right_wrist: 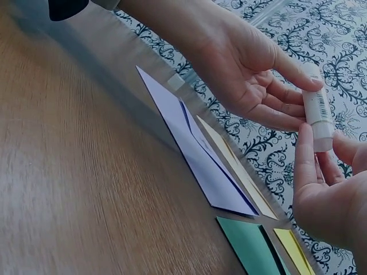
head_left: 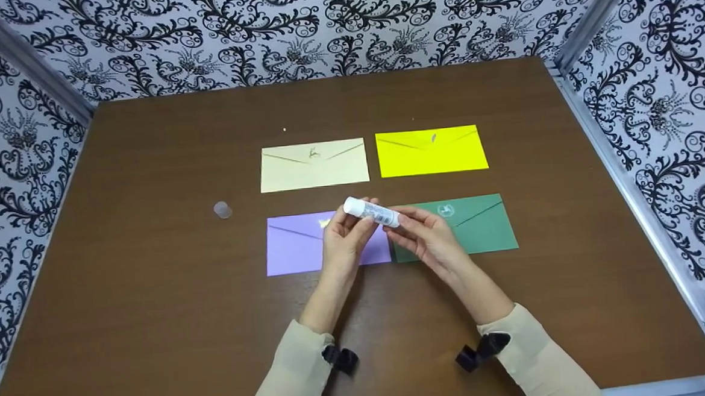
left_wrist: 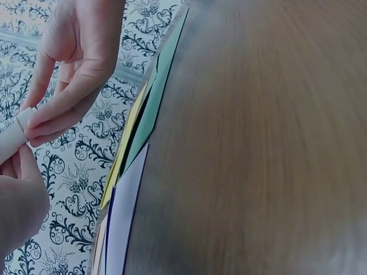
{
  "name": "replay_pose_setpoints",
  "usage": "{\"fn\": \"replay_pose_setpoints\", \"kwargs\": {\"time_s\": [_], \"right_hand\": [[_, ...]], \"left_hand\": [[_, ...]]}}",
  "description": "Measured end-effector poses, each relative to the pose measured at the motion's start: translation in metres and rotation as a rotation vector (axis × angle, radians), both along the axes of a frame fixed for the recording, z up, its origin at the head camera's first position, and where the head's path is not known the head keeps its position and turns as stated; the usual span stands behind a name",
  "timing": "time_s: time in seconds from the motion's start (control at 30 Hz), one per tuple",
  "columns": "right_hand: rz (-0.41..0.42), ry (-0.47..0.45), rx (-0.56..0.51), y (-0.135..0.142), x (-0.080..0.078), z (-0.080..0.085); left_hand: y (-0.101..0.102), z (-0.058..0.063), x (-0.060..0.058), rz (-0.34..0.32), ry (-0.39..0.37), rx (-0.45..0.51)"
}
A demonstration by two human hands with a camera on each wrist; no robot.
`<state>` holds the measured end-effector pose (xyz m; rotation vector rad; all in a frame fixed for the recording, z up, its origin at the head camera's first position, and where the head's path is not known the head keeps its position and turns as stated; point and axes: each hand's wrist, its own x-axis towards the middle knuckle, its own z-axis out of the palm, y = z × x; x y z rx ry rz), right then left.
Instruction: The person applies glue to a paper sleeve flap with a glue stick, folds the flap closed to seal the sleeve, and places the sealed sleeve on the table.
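A white glue stick point(head_left: 370, 211) with a printed label is held tilted above the purple envelope point(head_left: 295, 249) and the green envelope point(head_left: 487, 227). My left hand point(head_left: 344, 237) grips its barrel between thumb and fingers, also seen in the right wrist view as the upper hand point(right_wrist: 246, 74). Fingers and thumb of my right hand point(head_left: 430, 236) pinch the lower end of the stick. Behind these lie a cream envelope point(head_left: 315, 170) and a yellow envelope point(head_left: 432, 154), flaps facing up. Each flap bears a small mark or seal; the purple one's is partly hidden by my left hand.
A small translucent round piece point(head_left: 222, 209) lies on the brown table point(head_left: 153, 305) left of the envelopes. Patterned panels point(head_left: 259, 34) with metal rails point(head_left: 636, 201) border the table at the back and sides.
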<state>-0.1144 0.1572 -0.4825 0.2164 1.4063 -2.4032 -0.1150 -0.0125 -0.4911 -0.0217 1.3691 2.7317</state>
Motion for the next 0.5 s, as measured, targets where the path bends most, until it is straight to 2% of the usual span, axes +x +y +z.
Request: {"fn": "replay_pose_setpoints", "kwargs": {"time_s": [0.27,0.5], "right_hand": [[-0.018,0.037,-0.037,-0.0022,0.0012,0.0004],[-0.051,0.061,-0.025,-0.0035,0.0016,0.0004]], "left_hand": [[-0.0018,-0.0013,0.0005,-0.006,0.024,0.001],[-0.0011,-0.0004,0.0005,0.007,0.006,0.005]]}}
